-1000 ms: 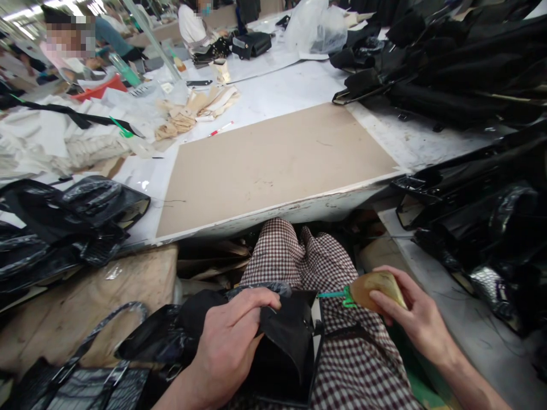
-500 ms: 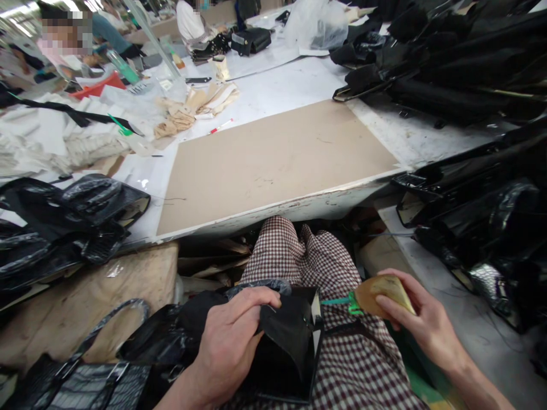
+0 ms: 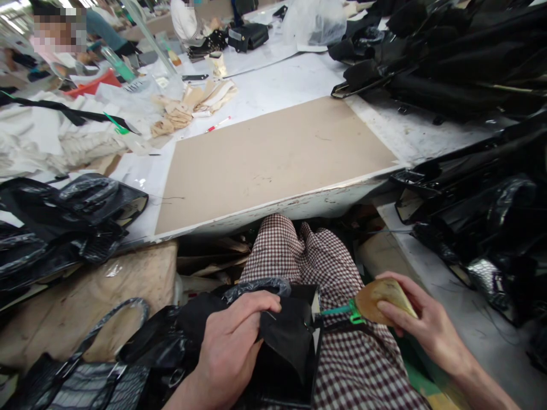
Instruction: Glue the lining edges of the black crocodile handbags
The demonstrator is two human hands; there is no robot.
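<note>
A black handbag (image 3: 288,336) lies across my lap, its pale inner edge facing right and its plastic-wrapped handle behind my left hand. My left hand (image 3: 235,336) is closed on the bag's black lining, thumb and fingers pinching the fabric. Squeezed in my right hand (image 3: 421,319) is a yellowish glue bottle (image 3: 384,300) with a green cap and a thin green nozzle (image 3: 335,311). The nozzle points left, its tip at the bag's pale edge; whether it touches I cannot tell.
Ahead stands a white table with a brown board (image 3: 273,159) along its near edge. Black bag pieces (image 3: 461,68) are heaped at right, more black bags (image 3: 72,210) at left. A crocodile-patterned bag (image 3: 85,387) rests lower left. Other people work at the far left.
The glue bottle's nozzle has dropped slightly along the bag's pale edge with my right hand. My left hand keeps its hold on the lining. The view has shifted a little.
</note>
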